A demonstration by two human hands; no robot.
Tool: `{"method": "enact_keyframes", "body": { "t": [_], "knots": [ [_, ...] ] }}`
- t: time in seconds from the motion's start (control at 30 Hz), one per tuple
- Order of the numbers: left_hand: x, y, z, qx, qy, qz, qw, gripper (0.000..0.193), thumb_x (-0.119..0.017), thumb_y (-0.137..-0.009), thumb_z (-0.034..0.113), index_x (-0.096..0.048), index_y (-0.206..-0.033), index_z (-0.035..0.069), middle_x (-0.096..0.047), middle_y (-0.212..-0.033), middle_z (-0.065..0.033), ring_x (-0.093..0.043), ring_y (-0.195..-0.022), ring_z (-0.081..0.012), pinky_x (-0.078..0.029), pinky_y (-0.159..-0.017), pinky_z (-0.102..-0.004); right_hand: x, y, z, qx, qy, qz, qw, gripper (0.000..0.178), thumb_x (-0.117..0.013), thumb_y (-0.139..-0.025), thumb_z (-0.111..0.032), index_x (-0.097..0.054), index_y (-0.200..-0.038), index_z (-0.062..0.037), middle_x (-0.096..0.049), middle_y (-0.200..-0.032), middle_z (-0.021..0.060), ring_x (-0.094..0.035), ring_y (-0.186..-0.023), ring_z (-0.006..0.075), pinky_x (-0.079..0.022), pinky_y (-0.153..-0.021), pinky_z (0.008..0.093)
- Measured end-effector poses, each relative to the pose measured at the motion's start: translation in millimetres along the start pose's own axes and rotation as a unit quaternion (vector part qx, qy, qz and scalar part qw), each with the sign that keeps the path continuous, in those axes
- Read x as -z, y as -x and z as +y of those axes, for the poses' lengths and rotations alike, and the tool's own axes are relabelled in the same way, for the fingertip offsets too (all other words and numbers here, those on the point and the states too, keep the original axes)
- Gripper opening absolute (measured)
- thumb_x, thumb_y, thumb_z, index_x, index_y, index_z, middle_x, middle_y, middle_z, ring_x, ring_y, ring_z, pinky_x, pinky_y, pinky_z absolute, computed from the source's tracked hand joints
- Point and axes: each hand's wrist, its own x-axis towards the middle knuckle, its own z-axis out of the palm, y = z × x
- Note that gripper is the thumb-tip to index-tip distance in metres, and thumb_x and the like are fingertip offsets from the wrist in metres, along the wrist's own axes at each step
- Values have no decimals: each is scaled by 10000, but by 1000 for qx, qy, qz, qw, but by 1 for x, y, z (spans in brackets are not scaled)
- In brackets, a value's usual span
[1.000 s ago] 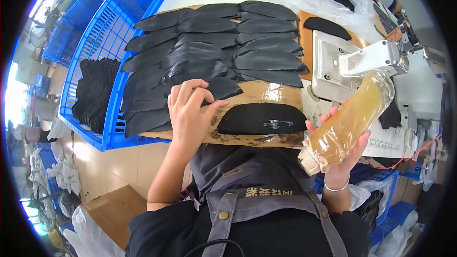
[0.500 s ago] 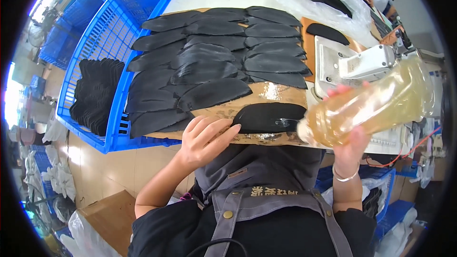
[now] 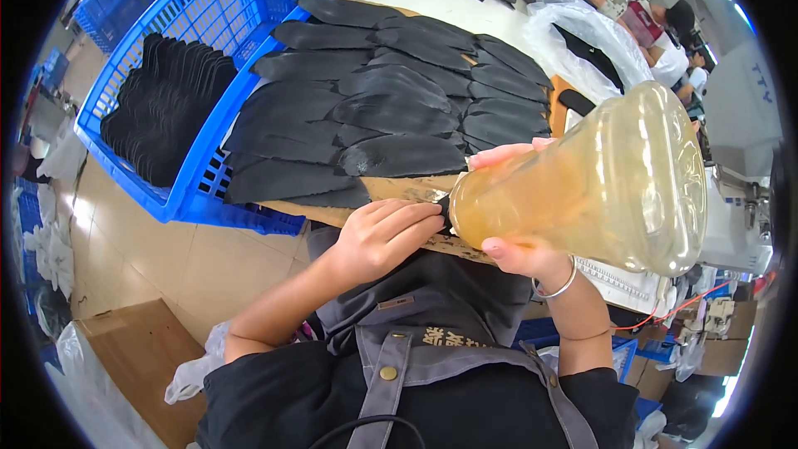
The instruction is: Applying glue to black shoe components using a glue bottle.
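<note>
My right hand (image 3: pixel 525 256) is wrapped round a clear plastic bottle (image 3: pixel 615 183) of yellowish liquid. The bottle lies tipped over, its base up to the right and its narrow end low, over the board's near edge. Closed fingertips of my left hand (image 3: pixel 386 234) grip the left end of a black curved piece (image 3: pixel 445 213); the bottle hides most of that piece. Beyond my hands, several black leaf-shaped pieces (image 3: pixel 391 108) lie in overlapping rows on a brown cardboard (image 3: pixel 407 188). A whitish wet patch shows on one of the nearest pieces.
To the left stands a blue plastic crate (image 3: pixel 170 199) holding a stack of black pieces (image 3: pixel 166 108). A clear plastic bag (image 3: pixel 573 37) lies on the white table (image 3: pixel 490 25) at the far right. A cardboard box (image 3: pixel 137 357) stands on the floor at lower left. Other people sit at far right.
My view has turned and shifted. The bottle has come left and tipped more steeply, now covering most of the near black piece. My left hand stays at that piece's left end.
</note>
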Motion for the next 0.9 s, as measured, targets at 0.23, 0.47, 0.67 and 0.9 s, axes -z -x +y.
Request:
{"method": "enact_keyframes", "body": {
  "t": [0.23,0.47,0.67,0.9],
  "knots": [
    [0,-2,1,-15,-28,-37,999,280,-621,-655,82,-598,-927,20,-595,-968,-94,-620,-758,-187,-507,-623,-284,-5,2,8,-31,-51,21,998,732,-760,-678,-275,-369,-1238,-14,-515,-1128,133,-525,-1025,204,-425,-894,337],
    [-4,-3,3,-4,-44,-53,998,274,-636,-659,91,-594,-922,29,-589,-973,-89,-603,-734,-169,-497,-605,-283,11,16,8,-106,-22,41,993,618,-739,-683,-220,-436,-1177,-6,-504,-1121,138,-511,-1027,204,-433,-882,325],
    [-4,-2,2,8,-42,-48,998,267,-639,-650,88,-602,-910,40,-604,-954,-83,-604,-702,-172,-488,-584,-276,43,55,18,-74,46,128,988,719,-737,-681,-146,-361,-1272,15,-530,-1140,155,-543,-1027,238,-451,-894,363],
    [-4,-3,0,66,33,-6,997,178,-718,-658,31,-644,-819,44,-660,-867,-75,-622,-643,-188,-471,-534,-269,77,99,-12,-146,113,266,946,765,-704,-724,-221,-284,-1331,-16,-526,-1101,206,-554,-1025,294,-468,-892,414]
  ]
}}
